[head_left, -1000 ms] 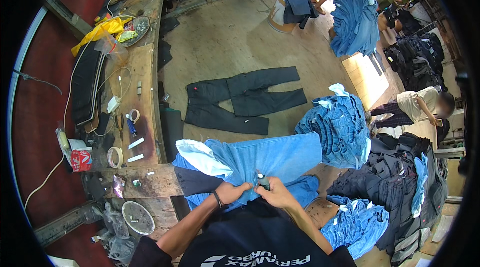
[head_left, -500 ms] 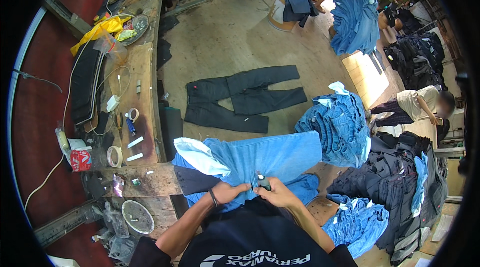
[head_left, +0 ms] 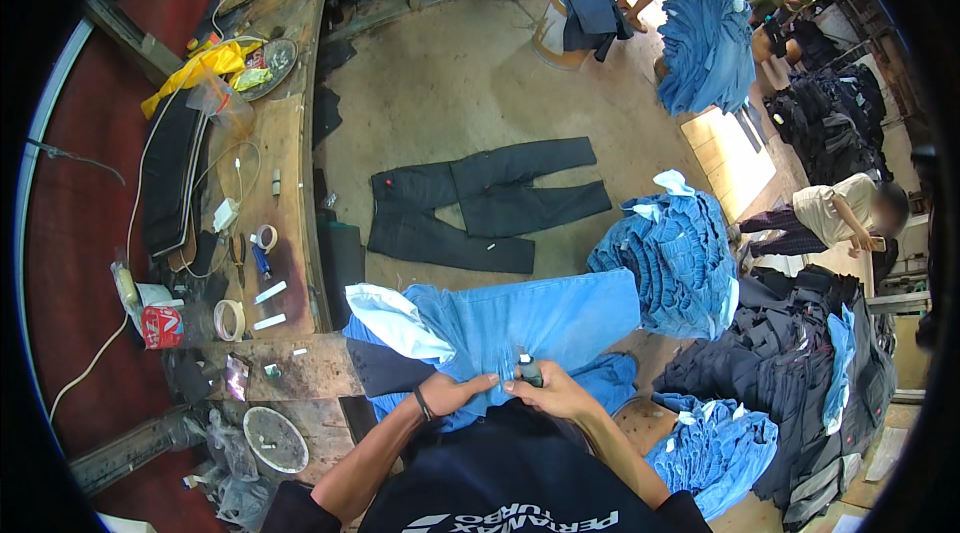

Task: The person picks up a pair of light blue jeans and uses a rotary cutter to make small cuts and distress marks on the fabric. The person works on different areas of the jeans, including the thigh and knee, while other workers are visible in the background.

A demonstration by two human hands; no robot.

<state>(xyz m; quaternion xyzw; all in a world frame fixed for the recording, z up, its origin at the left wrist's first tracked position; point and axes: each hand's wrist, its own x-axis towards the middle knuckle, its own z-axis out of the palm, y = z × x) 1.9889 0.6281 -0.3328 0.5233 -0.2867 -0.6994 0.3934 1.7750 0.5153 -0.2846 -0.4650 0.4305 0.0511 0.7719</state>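
Head view, near field: left hand point(head_left: 452, 396) pinches denim between thumb and curled fingers; right hand point(head_left: 555, 393) is closed round a small dark-green tool point(head_left: 530, 370), thumb at the same fold. Tool's exact kind not resolvable. Light-blue jeans point(head_left: 575, 303) lie against and just ahead of both hands, extending rightward, with white lining point(head_left: 400, 321) turned out at left. Judged handling: limp, fairly heavy for cloth, neither slippery nor fragile, stiffer along seams; lining probably thinner, softer. Best hold, by judgement: doubled cloth, pinched either side of where the thumbs nearly meet; tool by its body, clear of the tip. Farther out: stack of blue jeans point(head_left: 670, 258) by the right end of the denim; black trousers point(head_left: 490, 198) flat on the floor point(head_left: 440, 93), well apart from either hand.
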